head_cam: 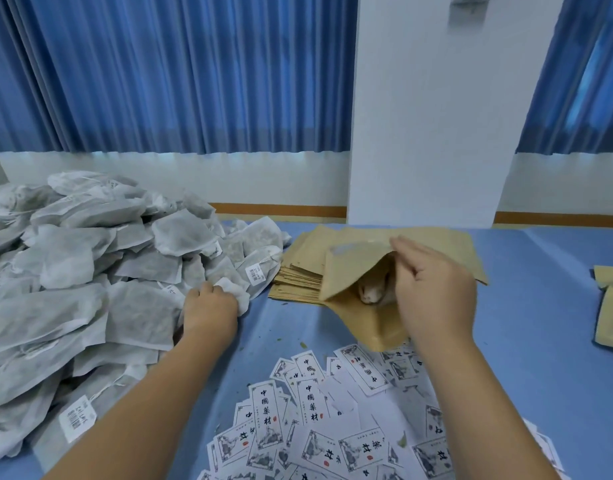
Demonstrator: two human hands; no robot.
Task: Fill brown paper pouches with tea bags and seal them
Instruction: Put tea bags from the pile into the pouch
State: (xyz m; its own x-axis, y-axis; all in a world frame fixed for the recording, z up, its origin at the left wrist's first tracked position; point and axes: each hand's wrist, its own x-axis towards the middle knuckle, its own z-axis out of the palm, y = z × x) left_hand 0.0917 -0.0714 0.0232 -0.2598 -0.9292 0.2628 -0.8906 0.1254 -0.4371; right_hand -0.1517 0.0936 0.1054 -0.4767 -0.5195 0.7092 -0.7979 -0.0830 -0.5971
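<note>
A big heap of white tea bags (73, 271) covers the left of the blue table. At the heap's right edge my left hand (210, 310) grips one white tea bag (234, 289). My right hand (433, 289) holds a brown paper pouch (360, 271) by its mouth, tilted and spread wide above the table. A tea bag (369, 294) shows inside the pouch. Behind it lies a stack of flat brown pouches (305, 268).
Printed white labels (315, 420) lie scattered at the front centre. More brown pouches (611, 306) sit at the right edge. A white pillar (436, 133) and blue curtains stand behind the blue table (540, 358).
</note>
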